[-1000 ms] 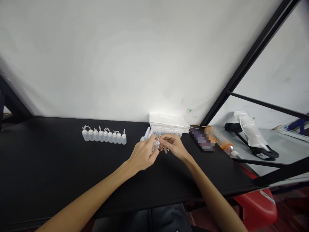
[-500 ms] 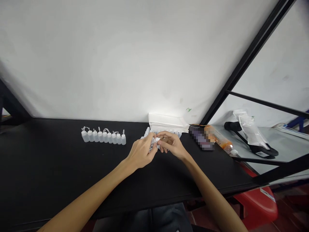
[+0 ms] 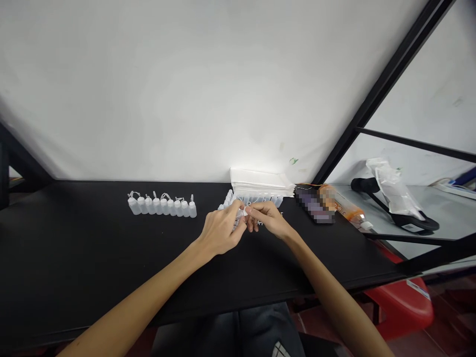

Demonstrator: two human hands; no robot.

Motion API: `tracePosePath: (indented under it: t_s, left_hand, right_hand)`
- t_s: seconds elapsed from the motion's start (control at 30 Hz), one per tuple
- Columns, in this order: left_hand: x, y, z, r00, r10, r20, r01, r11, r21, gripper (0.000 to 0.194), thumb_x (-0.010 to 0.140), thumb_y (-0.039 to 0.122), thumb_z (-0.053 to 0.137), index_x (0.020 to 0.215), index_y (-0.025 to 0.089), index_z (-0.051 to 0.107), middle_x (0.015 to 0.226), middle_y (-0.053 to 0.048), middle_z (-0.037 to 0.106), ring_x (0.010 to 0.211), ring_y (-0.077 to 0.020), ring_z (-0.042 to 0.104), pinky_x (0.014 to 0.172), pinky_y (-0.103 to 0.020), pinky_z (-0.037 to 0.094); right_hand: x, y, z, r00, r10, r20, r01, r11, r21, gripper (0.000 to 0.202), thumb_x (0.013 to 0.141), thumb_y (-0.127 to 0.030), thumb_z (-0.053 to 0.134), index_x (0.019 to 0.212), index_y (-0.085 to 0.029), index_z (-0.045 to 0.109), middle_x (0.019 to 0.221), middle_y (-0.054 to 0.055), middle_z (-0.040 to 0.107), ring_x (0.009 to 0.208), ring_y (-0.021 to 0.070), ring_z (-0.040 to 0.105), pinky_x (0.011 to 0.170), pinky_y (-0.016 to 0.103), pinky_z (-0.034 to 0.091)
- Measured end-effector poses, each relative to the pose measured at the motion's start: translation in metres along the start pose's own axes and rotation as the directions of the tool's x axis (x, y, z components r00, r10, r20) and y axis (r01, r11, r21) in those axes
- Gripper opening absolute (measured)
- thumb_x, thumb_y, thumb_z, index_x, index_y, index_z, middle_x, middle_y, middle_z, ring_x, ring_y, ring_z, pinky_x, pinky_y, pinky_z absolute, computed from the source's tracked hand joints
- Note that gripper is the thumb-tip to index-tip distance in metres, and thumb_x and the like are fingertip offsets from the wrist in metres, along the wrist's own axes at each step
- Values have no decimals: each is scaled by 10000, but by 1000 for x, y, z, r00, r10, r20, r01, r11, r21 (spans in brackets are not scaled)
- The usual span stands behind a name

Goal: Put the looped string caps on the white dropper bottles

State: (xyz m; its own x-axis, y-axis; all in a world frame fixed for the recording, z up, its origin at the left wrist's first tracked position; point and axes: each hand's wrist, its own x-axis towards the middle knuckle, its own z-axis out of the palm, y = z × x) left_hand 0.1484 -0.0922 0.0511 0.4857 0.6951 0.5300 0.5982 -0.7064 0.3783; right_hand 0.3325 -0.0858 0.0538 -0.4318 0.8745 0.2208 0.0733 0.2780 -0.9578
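My left hand (image 3: 220,229) is closed around a small translucent squeeze bottle (image 3: 240,213), which its fingers largely cover. At the bottle's white top, the thumb and fingers of my right hand (image 3: 270,218) are pinched together on the cap. Close behind both hands stand more small bottles (image 3: 275,200), partly hidden by my fingers. Some small white pieces (image 3: 260,223) lie on the table beneath my right hand. Farther left, a row of several bottles (image 3: 167,207) stands upright, with thin strap-like caps sticking up from their tops.
A stack of flat white sheets or packets (image 3: 260,179) lies against the wall. Right of it are a blurred dark item (image 3: 316,207) and an orange-labelled drink bottle (image 3: 344,206) on its side. A black metal frame (image 3: 368,111) borders the black table (image 3: 92,258). Below is a red stool (image 3: 405,307).
The view has shifted slightly. My right fingers have closed in on the bottle's top, while my left hand keeps its hold. The row at left is unchanged.
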Motion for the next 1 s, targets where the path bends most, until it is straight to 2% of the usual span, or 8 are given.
tracePosePath:
  t_s: [0.1,0.17,0.27,0.43,0.63,0.7,0.87,1.0]
  left_hand:
    - [2,-1,-2,999,-29,-22,29,1000,-9,146,895,244,382,1004,190,463,563,56,547,450,-132,511,493,-225,289]
    - [2,-1,-2,999,-33,-35,32,999,-21,146,898,248,386,1008,188,460,541,65,528,442,-130,503,492,-222,292]
    - [2,-2,-2,999,-35,-30,35,999,-20,152,896,252,390,1014,187,461,537,65,523,447,-134,504,494,-224,291]
    - [1,-2,0,1000,-23,9,23,999,-37,150,898,241,382,1008,186,467,544,63,525,434,-131,485,500,-229,286]
    - [0,-2,1,1000,27,-3,-27,998,-57,158,918,247,371,1032,185,462,543,66,524,432,-131,486,504,-230,292]
    - [0,-3,0,999,33,2,-33,998,-60,157,920,247,370,1038,187,455,548,66,532,433,-131,491,506,-230,297]
    - [1,-5,-2,997,69,30,-67,995,-74,179,915,244,374,1073,186,434,543,73,522,432,-134,487,509,-233,313]
    - [-1,-7,-2,985,170,33,-167,983,-75,251,913,221,341,1147,168,414,568,62,526,444,-144,491,514,-245,332]
  right_hand:
    - [0,-1,-1,1000,-11,-6,11,1000,2,381,893,-467,588,751,-124,675,630,29,640,515,121,611,441,217,447]
    - [-1,-1,-2,999,-25,-47,26,1000,10,289,857,-424,655,882,-138,687,699,25,654,527,120,618,435,216,446]
    - [-1,1,-3,996,-38,-82,42,998,41,296,808,-370,722,1012,-164,666,732,13,658,533,120,625,434,214,448]
    - [0,1,-1,999,-12,-53,16,997,71,255,793,-373,730,869,-139,662,633,4,635,503,122,610,432,216,445]
    - [-2,-1,1,999,51,8,-52,996,73,319,843,-409,656,693,-131,615,535,-12,586,463,101,572,441,204,442]
    - [-2,-1,1,999,43,14,-43,997,56,327,853,-414,642,694,-130,612,546,-9,585,461,99,567,439,204,437]
    - [-3,-1,1,1000,-6,-14,6,999,43,262,835,-406,671,839,-150,617,612,-21,584,463,102,567,426,212,421]
    - [-3,1,2,999,-9,32,7,999,40,299,879,-414,615,734,-165,535,543,-48,514,430,90,520,448,222,399]
